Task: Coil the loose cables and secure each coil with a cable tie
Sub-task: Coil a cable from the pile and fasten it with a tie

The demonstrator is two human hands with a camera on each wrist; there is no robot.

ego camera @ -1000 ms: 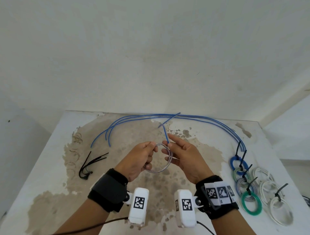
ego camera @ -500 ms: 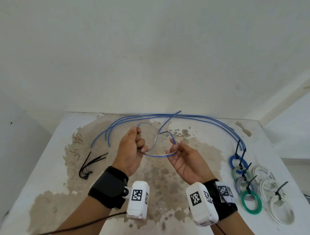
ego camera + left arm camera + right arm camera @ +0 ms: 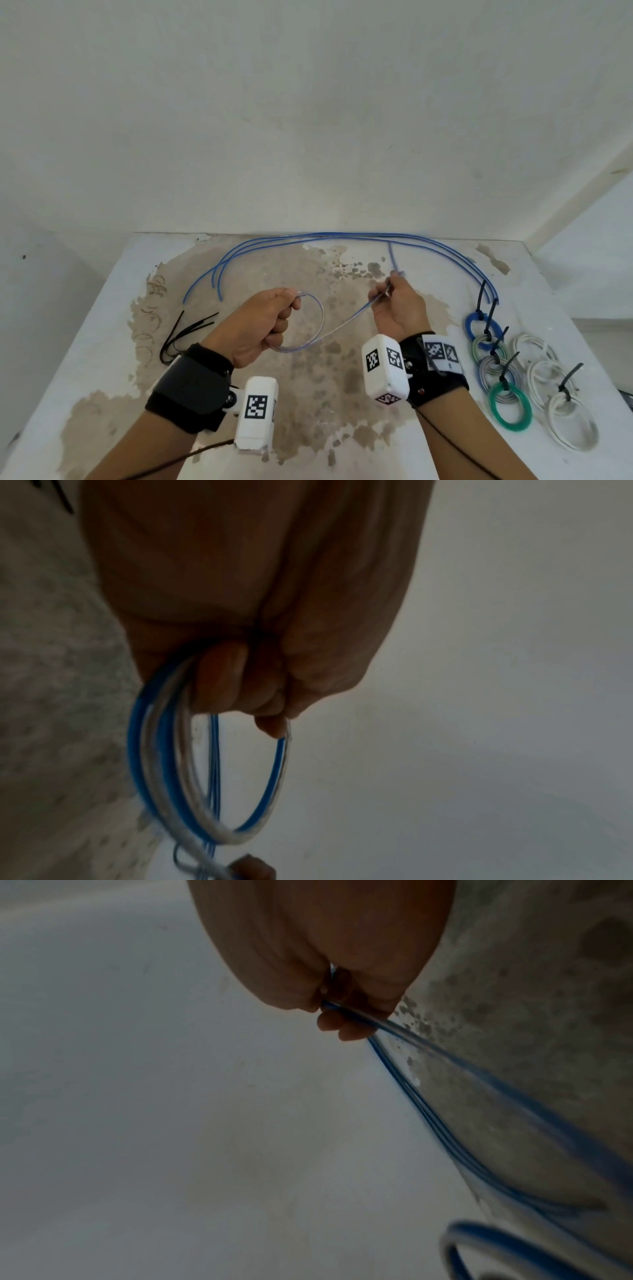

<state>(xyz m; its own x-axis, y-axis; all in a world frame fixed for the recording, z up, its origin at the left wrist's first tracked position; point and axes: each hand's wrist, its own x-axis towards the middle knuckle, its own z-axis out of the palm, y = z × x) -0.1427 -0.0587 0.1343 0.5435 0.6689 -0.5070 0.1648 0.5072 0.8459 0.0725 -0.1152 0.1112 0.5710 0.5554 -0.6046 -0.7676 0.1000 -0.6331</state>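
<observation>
1. A blue cable (image 3: 346, 329) is held above the stained table (image 3: 102, 274), between both hands.
2. Its coiled loops are gripped in the curled fingers of the left hand (image 3: 263, 325).
3. The free length is pinched between thumb and fingers of the right hand (image 3: 399, 308), to the right of the coil.
4. Three loose blue cables (image 3: 342, 236) are laid along the far edge.
5. Black cable ties (image 3: 185, 334) are seen at the left; tied coils (image 3: 507, 377) are gathered at the right.

cable (image 3: 346, 325) motion-blurred, forearms (image 3: 455, 445) cut off
</observation>
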